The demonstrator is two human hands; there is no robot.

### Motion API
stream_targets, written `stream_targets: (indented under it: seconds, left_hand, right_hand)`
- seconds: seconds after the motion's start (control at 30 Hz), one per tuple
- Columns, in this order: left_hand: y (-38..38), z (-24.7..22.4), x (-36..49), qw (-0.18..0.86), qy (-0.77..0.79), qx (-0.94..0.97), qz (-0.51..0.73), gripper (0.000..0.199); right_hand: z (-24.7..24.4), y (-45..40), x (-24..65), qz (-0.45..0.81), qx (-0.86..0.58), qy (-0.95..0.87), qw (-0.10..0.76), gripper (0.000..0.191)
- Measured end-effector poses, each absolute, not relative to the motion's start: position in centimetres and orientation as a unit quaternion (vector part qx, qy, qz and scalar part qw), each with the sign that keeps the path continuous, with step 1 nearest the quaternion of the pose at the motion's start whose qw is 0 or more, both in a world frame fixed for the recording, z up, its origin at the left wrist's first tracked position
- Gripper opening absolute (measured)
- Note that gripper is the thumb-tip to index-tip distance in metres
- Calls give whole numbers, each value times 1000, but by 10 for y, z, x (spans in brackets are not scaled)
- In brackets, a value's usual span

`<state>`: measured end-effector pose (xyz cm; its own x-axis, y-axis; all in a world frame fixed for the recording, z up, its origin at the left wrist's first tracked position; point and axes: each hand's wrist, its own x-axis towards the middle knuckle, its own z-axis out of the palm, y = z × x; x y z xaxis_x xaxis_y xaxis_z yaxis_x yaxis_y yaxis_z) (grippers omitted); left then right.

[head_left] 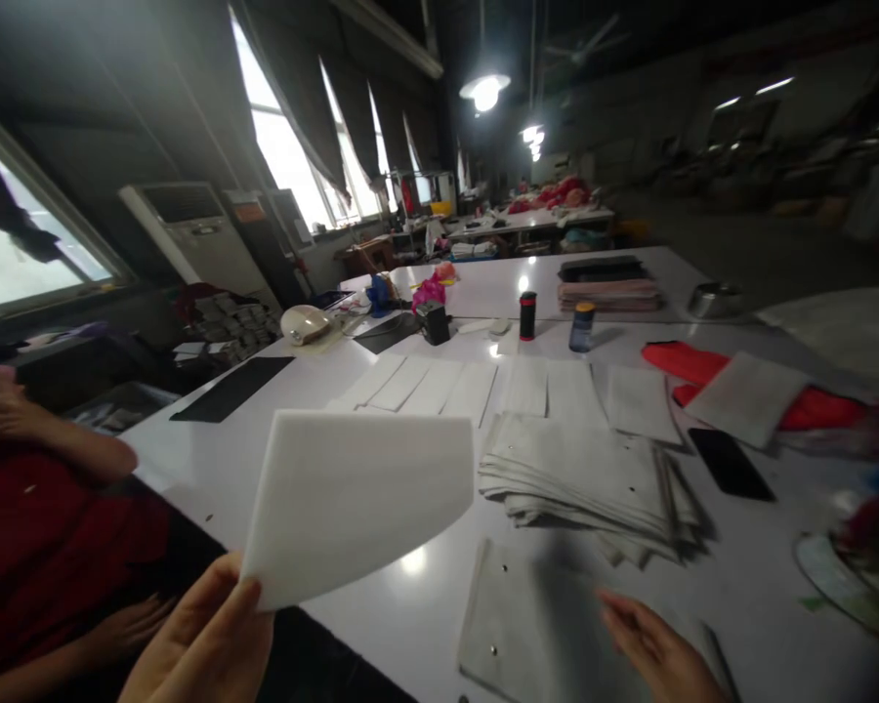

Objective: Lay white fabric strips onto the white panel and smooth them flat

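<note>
My left hand [209, 625] pinches the lower left corner of a white foam sheet [366, 498] with one curved edge, held up above the table. Over the near part of the table, my right hand [655, 649] has its fingers stretched out and holds nothing that I can see. Beneath it lies a light grey fabric piece [494, 610] with two metal snaps; whether the fingers touch it I cannot tell. Just beyond is an uneven stack of similar grey pieces [578, 469]. Behind that stack, flat white sheets [429, 386] lie in a row.
A black phone [732, 464] and red cloth [685, 361] lie to the right. Farther back stand a dark thermos [528, 317], a blue bottle [581, 327] and a black box [433, 322]. A person in red [51, 547] sits at the left table edge.
</note>
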<state>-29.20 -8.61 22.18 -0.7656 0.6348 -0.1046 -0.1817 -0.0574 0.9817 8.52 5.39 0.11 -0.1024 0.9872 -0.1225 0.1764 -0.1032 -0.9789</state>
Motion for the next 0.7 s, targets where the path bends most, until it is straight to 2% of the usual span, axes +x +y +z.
stream_targets:
  seconds: [0.13, 0.27, 0.43, 0.6, 0.7]
  left_hand:
    - [-46, 204, -258, 405, 578, 171, 688, 44]
    - [-23, 170, -234, 473, 570, 185, 647, 41]
    - [-5, 106, -224, 503, 621, 207, 564, 41]
    - [4, 25, -216, 486, 685, 295, 456, 37]
    - [4, -18, -209, 468, 684, 359, 429, 34]
  right_hand:
    - [37, 67, 75, 498, -537, -481, 482, 55]
    - [39, 72, 93, 498, -561, -427, 506, 58]
    - [13, 56, 133, 477, -618, -331, 530, 63]
    - [-36, 23, 183, 480, -667, -323, 470, 60]
    - [-72, 1, 206, 464, -681, -358, 437, 65]
